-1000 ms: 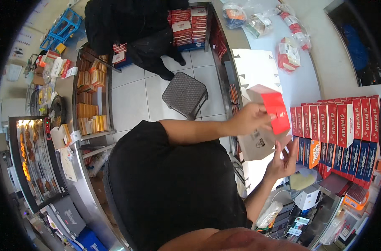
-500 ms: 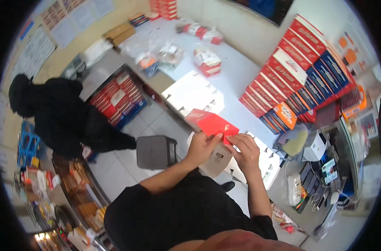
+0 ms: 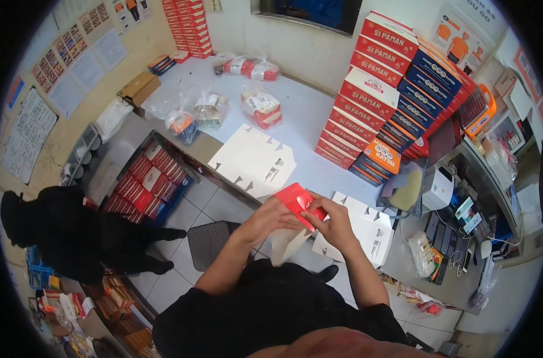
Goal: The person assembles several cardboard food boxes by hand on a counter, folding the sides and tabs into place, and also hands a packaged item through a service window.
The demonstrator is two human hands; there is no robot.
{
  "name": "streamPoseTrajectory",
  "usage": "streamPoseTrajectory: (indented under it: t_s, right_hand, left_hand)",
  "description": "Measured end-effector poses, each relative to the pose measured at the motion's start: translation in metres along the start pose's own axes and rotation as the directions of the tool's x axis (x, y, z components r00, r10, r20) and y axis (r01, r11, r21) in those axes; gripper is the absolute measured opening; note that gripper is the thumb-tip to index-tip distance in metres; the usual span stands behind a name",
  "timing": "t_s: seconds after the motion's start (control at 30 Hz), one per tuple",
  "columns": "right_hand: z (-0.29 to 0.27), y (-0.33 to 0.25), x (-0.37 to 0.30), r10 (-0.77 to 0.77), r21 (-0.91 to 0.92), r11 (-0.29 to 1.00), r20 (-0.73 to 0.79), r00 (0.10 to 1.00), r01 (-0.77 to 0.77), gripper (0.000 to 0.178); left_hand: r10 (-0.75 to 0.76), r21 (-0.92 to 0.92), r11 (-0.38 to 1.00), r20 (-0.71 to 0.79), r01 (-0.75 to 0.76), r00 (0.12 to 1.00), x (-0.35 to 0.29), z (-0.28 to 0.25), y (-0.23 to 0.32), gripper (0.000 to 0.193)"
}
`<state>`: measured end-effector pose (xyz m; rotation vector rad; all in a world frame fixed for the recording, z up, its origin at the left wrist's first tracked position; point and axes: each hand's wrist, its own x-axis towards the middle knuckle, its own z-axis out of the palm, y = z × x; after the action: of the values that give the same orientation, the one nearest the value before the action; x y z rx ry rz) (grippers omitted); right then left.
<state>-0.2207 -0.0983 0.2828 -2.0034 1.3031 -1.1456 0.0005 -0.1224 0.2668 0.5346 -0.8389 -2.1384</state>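
In front of my body, a partly folded red cardboard box (image 3: 293,200) is held between both hands, its pale inner flap (image 3: 287,246) hanging below. My left hand (image 3: 270,219) grips the box at its left side, some fingers stretched along it. From the right, my right hand (image 3: 331,219) is closed on the red panel, thumb and fingers pressing near its edge. A flat white box blank (image 3: 247,158) lies on the table beyond my left hand. Another flat blank (image 3: 364,230) lies beside my right hand.
Tall stacks of red boxes (image 3: 358,107) and dark blue boxes (image 3: 423,89) stand at the back right of the table. Bagged packages (image 3: 261,107) lie farther back. A person in black (image 3: 62,232) stands at left, near a crate of red boxes (image 3: 146,185). A grey stool (image 3: 206,244) stands between us.
The red box has turned and is more folded in my hands. My left hand has moved from pinching its near edge to its left side. The view has shifted; the person at left has moved.
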Motion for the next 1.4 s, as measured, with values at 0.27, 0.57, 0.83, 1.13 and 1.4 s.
streamPoseTrajectory:
  t_s: [0.27, 0.57, 0.83, 1.13, 1.4]
  right_hand:
    - [0.001, -0.008, -0.008, -0.136, -0.204, 0.972, -0.1, 0.986, 0.114, 0.023]
    - [0.003, -0.026, -0.003, 0.003, 0.008, 1.0, 0.105, 0.994, -0.004, 0.041]
    - [-0.075, 0.005, 0.034, -0.143, 0.561, 0.826, 0.306, 0.941, -0.057, 0.048]
    - [-0.078, 0.012, 0.035, 0.338, 0.787, 0.526, 0.154, 0.929, -0.322, 0.039]
    - [-0.067, -0.032, 0.018, -0.111, -0.065, 0.99, 0.159, 0.981, 0.122, 0.043]
  left_hand:
    - [0.275, 0.5, 0.856, -0.222, -0.133, 0.936, 0.009, -0.014, -0.002, 0.019]
    - [0.184, 0.325, 0.936, -0.13, -0.133, 0.974, 0.009, -0.024, -0.031, 0.015]
    - [0.462, 0.698, 0.395, 0.411, -0.597, 0.786, 0.03, -0.023, 0.053, 0.079]
    - [0.215, 0.206, 0.934, 0.325, -0.291, 0.921, 0.036, -0.023, 0.015, 0.107]
    - [0.255, 0.752, 0.42, 0.44, -0.508, 0.861, 0.012, -0.005, 0.033, 0.093]
